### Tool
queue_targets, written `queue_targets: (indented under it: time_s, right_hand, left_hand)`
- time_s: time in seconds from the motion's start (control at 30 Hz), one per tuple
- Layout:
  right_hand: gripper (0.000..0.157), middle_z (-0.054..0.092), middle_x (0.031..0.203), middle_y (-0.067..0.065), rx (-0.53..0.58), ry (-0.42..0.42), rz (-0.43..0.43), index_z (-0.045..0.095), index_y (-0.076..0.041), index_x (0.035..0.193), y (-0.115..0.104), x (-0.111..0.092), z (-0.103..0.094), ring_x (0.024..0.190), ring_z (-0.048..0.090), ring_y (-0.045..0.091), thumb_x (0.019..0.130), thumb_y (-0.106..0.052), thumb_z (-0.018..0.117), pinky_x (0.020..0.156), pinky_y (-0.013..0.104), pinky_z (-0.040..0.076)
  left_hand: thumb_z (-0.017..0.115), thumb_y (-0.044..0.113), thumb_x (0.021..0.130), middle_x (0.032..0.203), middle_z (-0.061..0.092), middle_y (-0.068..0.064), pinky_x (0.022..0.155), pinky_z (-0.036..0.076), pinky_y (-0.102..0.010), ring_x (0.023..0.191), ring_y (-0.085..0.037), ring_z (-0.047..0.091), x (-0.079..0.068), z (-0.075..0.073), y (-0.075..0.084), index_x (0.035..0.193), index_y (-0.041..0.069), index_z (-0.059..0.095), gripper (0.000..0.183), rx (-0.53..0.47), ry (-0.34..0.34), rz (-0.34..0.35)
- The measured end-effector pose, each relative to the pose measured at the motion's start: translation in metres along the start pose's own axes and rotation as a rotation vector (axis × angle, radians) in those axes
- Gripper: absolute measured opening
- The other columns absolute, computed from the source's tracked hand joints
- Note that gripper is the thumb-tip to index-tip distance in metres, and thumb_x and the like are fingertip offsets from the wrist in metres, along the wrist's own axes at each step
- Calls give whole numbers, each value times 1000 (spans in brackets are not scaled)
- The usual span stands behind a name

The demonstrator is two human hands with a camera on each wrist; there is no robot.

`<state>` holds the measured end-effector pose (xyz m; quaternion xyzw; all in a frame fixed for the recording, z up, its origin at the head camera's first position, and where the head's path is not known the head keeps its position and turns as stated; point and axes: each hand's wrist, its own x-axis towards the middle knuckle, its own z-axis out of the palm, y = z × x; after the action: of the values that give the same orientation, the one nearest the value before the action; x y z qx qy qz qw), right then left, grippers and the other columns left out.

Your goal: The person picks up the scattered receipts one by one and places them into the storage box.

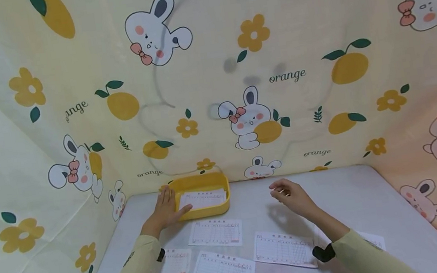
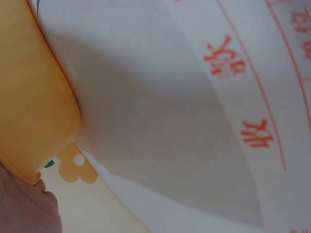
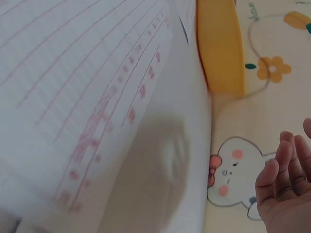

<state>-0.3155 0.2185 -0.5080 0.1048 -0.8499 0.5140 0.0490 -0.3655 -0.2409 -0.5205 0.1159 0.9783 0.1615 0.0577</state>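
Observation:
A yellow plastic tray [image 1: 228, 205] stands against the back wall, with a printed paper form [image 1: 204, 198] lying inside it. My left hand [image 1: 165, 211] rests on its left side, fingers stretched along the edge and thumb reaching over the front rim. The left wrist view catches part of that hand [image 2: 29, 204] against the tray [image 2: 39, 82]. Above the tabletop, right of the tray, my right hand [image 1: 292, 196] hovers with loosely bent fingers and nothing in them. The right wrist view shows the palm side of this hand [image 3: 289, 189].
Several more red-printed forms are spread over the white table [image 1: 252, 197]: one form [image 1: 215, 233] just before the tray, another [image 1: 223, 272] nearer me, a third [image 1: 284, 248] toward the right. Others lie partly under my sleeves. A patterned cloth [image 1: 208, 63] encloses the back and sides.

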Motion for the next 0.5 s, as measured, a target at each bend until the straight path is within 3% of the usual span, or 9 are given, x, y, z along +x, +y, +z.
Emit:
queue_targets:
  time_s: [0.5]
  right_hand:
    - [27,72,102,5,-106,3,-30,71,-4,125,18,-37,-36,90,66,17,104,-19,75,75,25,55]
  left_hand:
    - [45,78,101,175,-13,-30,133,-4,-57,164,-45,-10,2,3,-4,165,-14,3,119,-1,-3,-6]
